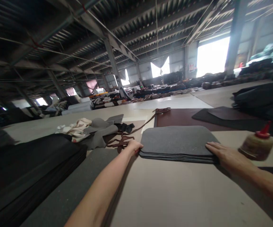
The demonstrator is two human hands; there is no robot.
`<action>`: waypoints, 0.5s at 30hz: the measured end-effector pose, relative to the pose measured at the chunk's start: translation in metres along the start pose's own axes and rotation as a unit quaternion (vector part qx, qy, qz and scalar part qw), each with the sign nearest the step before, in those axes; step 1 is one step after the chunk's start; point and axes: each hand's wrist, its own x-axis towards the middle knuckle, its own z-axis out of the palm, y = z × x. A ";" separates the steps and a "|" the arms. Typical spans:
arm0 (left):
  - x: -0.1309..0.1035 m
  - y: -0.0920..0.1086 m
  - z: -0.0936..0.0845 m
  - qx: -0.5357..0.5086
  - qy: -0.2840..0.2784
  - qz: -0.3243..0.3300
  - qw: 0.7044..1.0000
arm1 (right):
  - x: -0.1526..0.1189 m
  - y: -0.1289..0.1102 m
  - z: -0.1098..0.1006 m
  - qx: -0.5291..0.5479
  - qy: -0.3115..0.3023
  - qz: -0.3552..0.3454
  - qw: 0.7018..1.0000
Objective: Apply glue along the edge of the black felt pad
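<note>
My left hand (134, 147) grips the felt stack's (177, 140) near-left corner; my right hand (223, 153) lies flat, open, opposite. I'd keep edges flush, clear of the glue bottle (257, 145).

Both forearms are bare to the left hand (134, 146) and right hand (225, 155), with no gloves or sleeves.

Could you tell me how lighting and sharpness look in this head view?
Head view: bright openings at the back are blown out, the roof is dark; the red-capped glue bottle is motion-blurred; the stack of grey felt sheets between left hand and right hand is fairly sharp; edges bow wide-angle.
</note>
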 end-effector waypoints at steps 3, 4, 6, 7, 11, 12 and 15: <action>0.003 0.001 0.000 0.001 0.001 0.002 1.000 | -0.001 0.002 0.007 0.000 0.022 -0.002 1.000; 0.005 0.000 -0.001 0.001 0.001 0.003 1.000 | -0.001 0.003 0.009 0.000 0.030 0.000 1.000; 0.009 0.000 -0.001 0.000 0.000 0.004 1.000 | -0.002 0.004 0.012 0.007 0.038 0.004 0.999; 0.011 -0.001 0.000 -0.002 -0.001 0.004 1.000 | -0.002 0.004 0.013 0.010 0.039 0.007 0.999; 0.017 -0.001 0.003 -0.020 0.009 0.011 1.000 | -0.001 0.002 0.009 0.011 0.028 0.007 1.000; 0.018 -0.001 0.004 -0.026 0.013 0.016 0.999 | -0.001 0.001 0.007 0.012 0.026 0.009 1.000; 0.020 0.000 0.008 -0.048 0.026 0.036 0.998 | 0.000 -0.001 0.004 0.021 0.015 0.019 0.999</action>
